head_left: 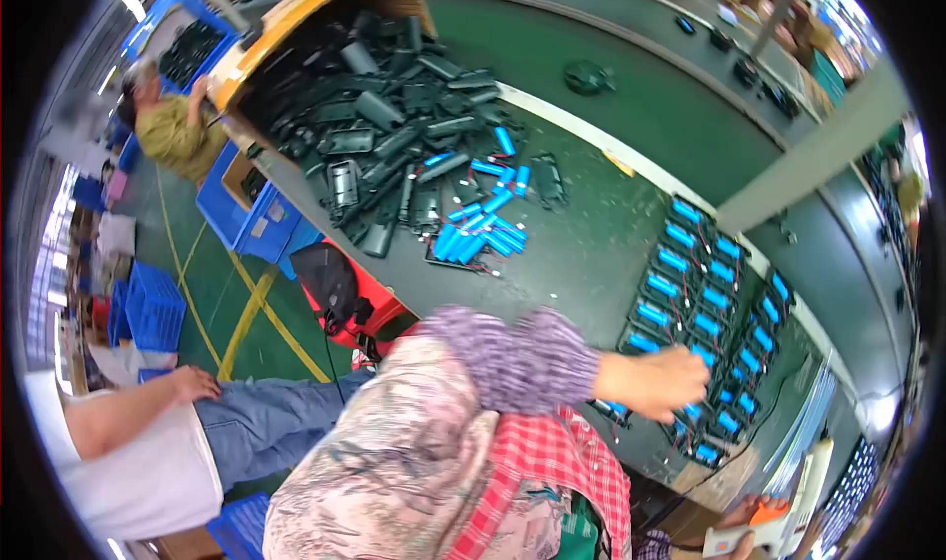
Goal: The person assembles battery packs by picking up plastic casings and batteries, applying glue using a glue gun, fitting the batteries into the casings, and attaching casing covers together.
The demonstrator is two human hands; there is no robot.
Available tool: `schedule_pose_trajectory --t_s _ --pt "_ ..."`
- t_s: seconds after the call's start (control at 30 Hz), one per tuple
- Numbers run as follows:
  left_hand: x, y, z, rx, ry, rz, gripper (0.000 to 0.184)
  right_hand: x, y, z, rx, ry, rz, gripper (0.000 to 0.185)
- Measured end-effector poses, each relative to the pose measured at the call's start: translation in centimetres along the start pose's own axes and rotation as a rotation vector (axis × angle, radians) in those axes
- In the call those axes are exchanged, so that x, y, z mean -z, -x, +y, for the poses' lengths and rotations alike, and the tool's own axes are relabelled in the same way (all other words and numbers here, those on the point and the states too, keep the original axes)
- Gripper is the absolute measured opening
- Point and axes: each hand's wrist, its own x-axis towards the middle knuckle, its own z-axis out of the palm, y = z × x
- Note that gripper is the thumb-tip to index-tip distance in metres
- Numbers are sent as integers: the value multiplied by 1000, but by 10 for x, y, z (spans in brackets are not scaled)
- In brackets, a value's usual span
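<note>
At a green workbench (601, 210), a glue gun (810, 491) fills the grip of the right hand (733, 530); the left hand (652, 381), fingers curled (on what, I can't tell), is over rows of blue cells (706, 325), which a dragging wrist could knock askew.

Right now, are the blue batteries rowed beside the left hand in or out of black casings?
In, where visible: the blue batteries lie in black casings, dark edges framing them.

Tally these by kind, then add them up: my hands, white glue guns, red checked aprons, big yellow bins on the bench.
Hands: 2, left hand and right hand
White glue gun: 1
Red checked apron: 1
Big yellow bin: 1
Total: 5
</note>
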Motion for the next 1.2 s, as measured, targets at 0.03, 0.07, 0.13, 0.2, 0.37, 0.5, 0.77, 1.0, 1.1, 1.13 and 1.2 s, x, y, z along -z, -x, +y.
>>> schedule_pose_trajectory --t_s 0.03,0.07,0.13,0.2,0.37,0.5,0.77,1.0,1.1,1.13,1.2 --pt "-17 -16 -3 -27 -25 -27 55 20 -11 -5 2 78 -7 84" --pt "-39 -29 -8 -63 -64 35 56 17 -11 -9 49 107 61 83" --pt "-38 -28 -17 -106 -79 128 56 11 -57 12 169 -269 -479 78" --pt "-2 -13 -13 -75 10 136 57 12 -105 24 166 -552 -1034 72" --pt "158 110 -46 299 -243 491 56 -39 -122 13 -55 -582 -1387 67" --pt "272 195 -144 910 -655 303 77 -79 -67 -3 -156 -57 -367 70" --pt "344 216 -314 1210 -449 36 88 -145 -74 28 -203 191 -345 87" --pt "312 254 -302 873 -378 17 60 -168 -94 44 -213 304 -273 86" --pt "294 263 -268 750 -303 122 51 -165 -99 58 -272 290 -286 85" --pt "292 262 -256 729 -310 99 50 -168 -101 63 -289 279 -253 85" --pt "289 258 -237 675 -296 82 47 -175 -105 70 -313 259 -184 85"
